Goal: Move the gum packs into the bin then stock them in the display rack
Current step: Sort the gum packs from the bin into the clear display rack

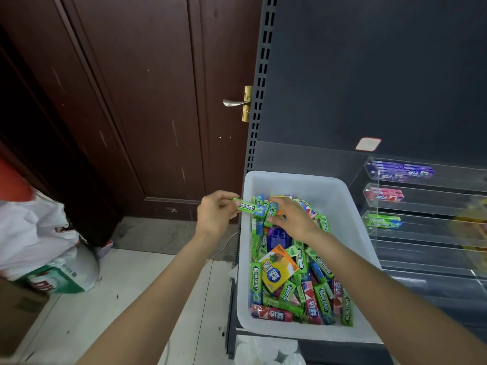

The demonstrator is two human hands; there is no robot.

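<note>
On the shelf deck at right: white plastic bin (340, 196) heaped with gum packs (303, 272), mostly green Doublemint sticks, mixed with red, blue and purple ones and a yellow-orange pineapple box (279, 268). Just outside the bin's left rim: left hand (214, 217), fingers curled round one end of a green Doublemint pack (249, 207), which reaches across the rim toward the other hand. Over the far end of the heap: right hand (292, 217), fingertips pinching small green packs (271, 210) right beside that Doublemint pack; whether the two touch, hard to tell. To the right of the bin: clear acrylic display rack (374, 204) in stepped tiers, holding purple packs (403, 171) on top, red packs (386, 194) below, green packs (382, 220) on the third; lower tiers blurred. Behind the rack: dark shelving back panel (369, 75) with a slotted upright (259, 96). At left: brown wooden door (145, 101) with metal handle (235, 102), white plastic bags (37, 227) and a cardboard box (18, 312) on the tiled floor (131, 285).
</note>
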